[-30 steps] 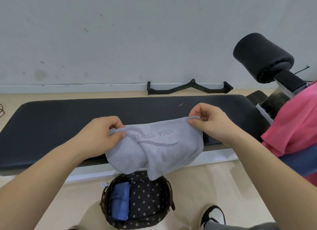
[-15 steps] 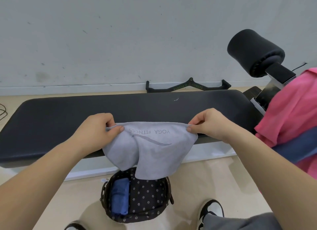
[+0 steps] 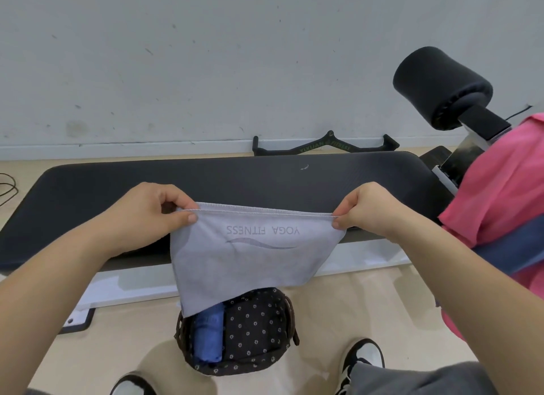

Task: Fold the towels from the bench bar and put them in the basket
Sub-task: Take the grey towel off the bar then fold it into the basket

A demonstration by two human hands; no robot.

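A light grey towel (image 3: 247, 259) printed "YOGA FITNESS" hangs stretched between my hands above the front edge of the black bench pad (image 3: 117, 185). My left hand (image 3: 153, 212) pinches its top left corner and my right hand (image 3: 368, 209) pinches its top right corner. On the floor right below stands a dark dotted basket (image 3: 265, 335) with a folded blue towel (image 3: 207, 341) inside at its left. A pink towel (image 3: 500, 194) and a dark blue towel (image 3: 506, 256) hang over the bench bar at the right.
A black padded roller (image 3: 441, 85) sticks up at the bench's right end. A black cable-handle bar (image 3: 323, 145) lies by the wall behind the bench. My shoes (image 3: 365, 356) stand on the floor on either side of the basket.
My hands have moved apart and pulled the grey towel's top edge taut and straight; the towel now hangs flatter than before.
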